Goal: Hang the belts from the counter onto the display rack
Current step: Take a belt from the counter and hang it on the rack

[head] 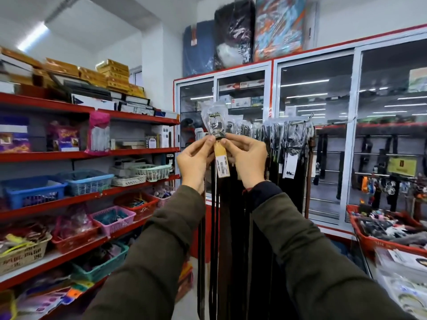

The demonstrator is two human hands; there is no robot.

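I hold a black belt [214, 204] up at chest height, its strap hanging straight down. Its metal buckle [215, 124] sits in a clear plastic wrap above my fingers, and a tan paper tag [221, 163] hangs just below them. My left hand [196, 159] pinches the belt just under the buckle from the left. My right hand [246, 158] pinches it from the right. Right behind the belt is the display rack [298, 123], a metal peg crowded with several dark belts in plastic wrap.
Red shelves [92, 153] with baskets and boxes run along the left. Glass-door cabinets [318, 135] fill the back wall behind the rack. A red basket [369, 241] of small goods stands at the right, with packaged items below it.
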